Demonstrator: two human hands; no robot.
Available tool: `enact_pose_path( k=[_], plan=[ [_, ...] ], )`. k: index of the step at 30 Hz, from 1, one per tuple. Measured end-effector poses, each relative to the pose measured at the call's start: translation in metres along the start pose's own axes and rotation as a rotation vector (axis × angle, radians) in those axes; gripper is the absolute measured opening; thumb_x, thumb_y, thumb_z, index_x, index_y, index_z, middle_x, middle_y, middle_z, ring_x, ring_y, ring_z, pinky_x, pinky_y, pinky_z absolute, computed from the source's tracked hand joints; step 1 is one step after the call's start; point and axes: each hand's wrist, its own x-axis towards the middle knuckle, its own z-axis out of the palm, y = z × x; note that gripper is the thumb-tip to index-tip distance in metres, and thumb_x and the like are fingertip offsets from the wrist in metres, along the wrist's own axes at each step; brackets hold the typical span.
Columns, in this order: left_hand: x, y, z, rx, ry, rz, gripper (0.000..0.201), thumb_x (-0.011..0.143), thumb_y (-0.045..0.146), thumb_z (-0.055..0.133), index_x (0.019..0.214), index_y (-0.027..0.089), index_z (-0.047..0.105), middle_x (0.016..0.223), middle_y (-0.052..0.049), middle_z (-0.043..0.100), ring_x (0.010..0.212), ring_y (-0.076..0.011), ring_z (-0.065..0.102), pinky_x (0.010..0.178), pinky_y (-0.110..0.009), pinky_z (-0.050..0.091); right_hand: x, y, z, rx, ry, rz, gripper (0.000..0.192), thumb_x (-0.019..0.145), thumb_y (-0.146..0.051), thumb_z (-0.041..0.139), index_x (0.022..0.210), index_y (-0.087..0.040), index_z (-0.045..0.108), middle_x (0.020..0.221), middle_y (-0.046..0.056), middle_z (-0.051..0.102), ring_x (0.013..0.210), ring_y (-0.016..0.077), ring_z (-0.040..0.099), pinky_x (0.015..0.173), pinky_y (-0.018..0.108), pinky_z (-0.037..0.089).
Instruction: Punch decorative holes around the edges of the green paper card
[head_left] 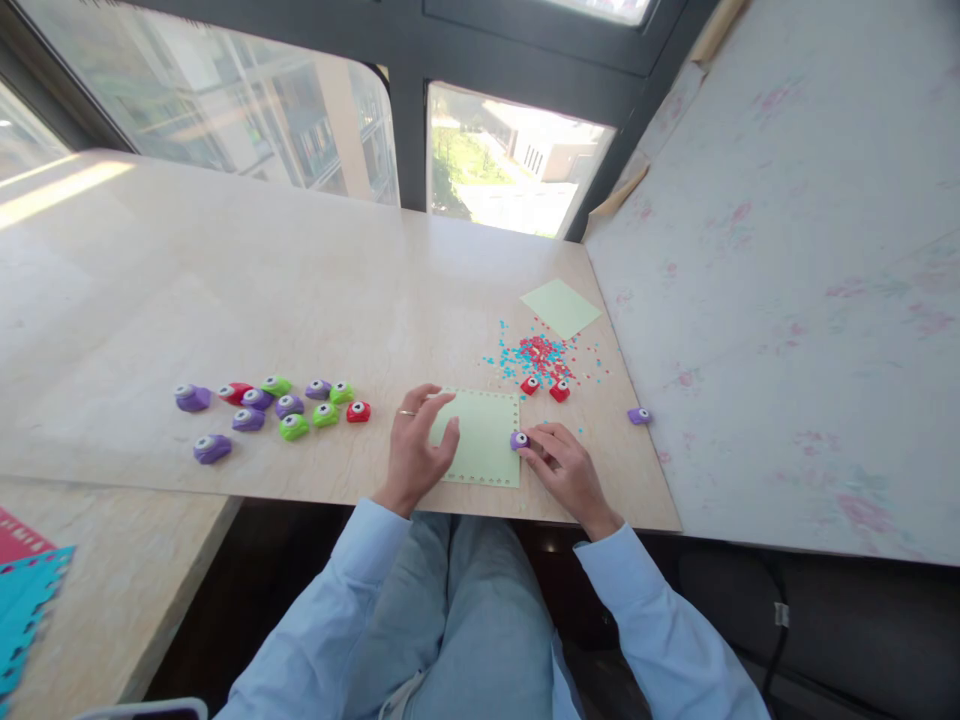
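A pale green sheet of paper (pixel 482 440) lies in front of me, with small punched holes along its edges. My left hand (pixel 418 450) rests at the sheet's left side, fingers apart and curved, with nothing in them. At the right edge of the paper, a small purple craft punch (pixel 519 440) is pinched between the fingers of my right hand (pixel 568 472). Whether the punch is pressed down cannot be seen. Just beyond the sheet sit two red craft punches (pixel 559 391), beside a heap of red and blue paper bits (pixel 541 355).
Several purple, green and red craft punches (pixel 289 406) are grouped on the left of the table (pixel 300 270). Another purple punch (pixel 639 416) stands against the right wall (pixel 772 300). A second green sheet (pixel 562 308) lies farther back. Blue paper (pixel 30 610) sits on the lower-left surface.
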Motion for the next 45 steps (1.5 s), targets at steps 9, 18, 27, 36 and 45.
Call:
enact_pose_path(
  k=[9, 18, 27, 36, 45],
  plan=[
    [-0.004, 0.001, 0.01, 0.308, -0.505, 0.209, 0.039, 0.096, 0.036, 0.052, 0.128, 0.016, 0.062, 0.145, -0.018, 0.051, 0.139, -0.0309, 0.043, 0.114, -0.053, 0.034, 0.007, -0.008, 0.0, -0.011, -0.004, 0.111, 0.019, 0.093, -0.034, 0.062, 0.105, -0.02, 0.067, 0.096, 0.007, 0.067, 0.066, 0.014, 0.057, 0.068, 0.031, 0.055],
    [-0.007, 0.011, 0.006, 0.349, -0.538, 0.181, 0.041, 0.098, 0.037, 0.049, 0.131, 0.015, 0.06, 0.147, -0.018, 0.049, 0.14, -0.0317, 0.042, 0.115, -0.054, 0.032, 0.009, -0.004, 0.005, -0.03, 0.009, 0.189, 0.027, 0.094, -0.037, 0.06, 0.114, -0.021, 0.069, 0.093, 0.006, 0.065, 0.073, 0.015, 0.061, 0.07, 0.029, 0.053],
    [-0.008, 0.011, 0.007, 0.335, -0.536, 0.171, 0.041, 0.098, 0.037, 0.049, 0.132, 0.015, 0.059, 0.148, -0.018, 0.047, 0.141, -0.0313, 0.041, 0.116, -0.054, 0.032, -0.005, -0.01, 0.0, -0.015, 0.004, 0.12, 0.026, 0.094, -0.033, 0.06, 0.117, -0.025, 0.071, 0.093, 0.007, 0.064, 0.085, 0.0183, 0.063, 0.074, 0.032, 0.054],
    [-0.007, 0.011, 0.005, 0.291, -0.54, 0.151, 0.041, 0.097, 0.036, 0.051, 0.132, 0.017, 0.058, 0.149, -0.017, 0.048, 0.141, -0.0313, 0.04, 0.116, -0.055, 0.031, -0.01, -0.015, 0.0, -0.05, -0.001, 0.158, 0.029, 0.095, -0.031, 0.059, 0.121, -0.027, 0.07, 0.091, 0.007, 0.065, 0.082, 0.0192, 0.062, 0.074, 0.035, 0.054],
    [-0.007, 0.011, 0.005, 0.302, -0.544, 0.146, 0.041, 0.097, 0.036, 0.051, 0.132, 0.018, 0.058, 0.149, -0.016, 0.047, 0.142, -0.031, 0.04, 0.117, -0.055, 0.031, -0.008, -0.015, 0.0, -0.065, -0.015, 0.164, 0.03, 0.094, -0.028, 0.06, 0.123, -0.027, 0.069, 0.089, 0.006, 0.065, 0.08, 0.0185, 0.061, 0.071, 0.033, 0.054]
  ],
)
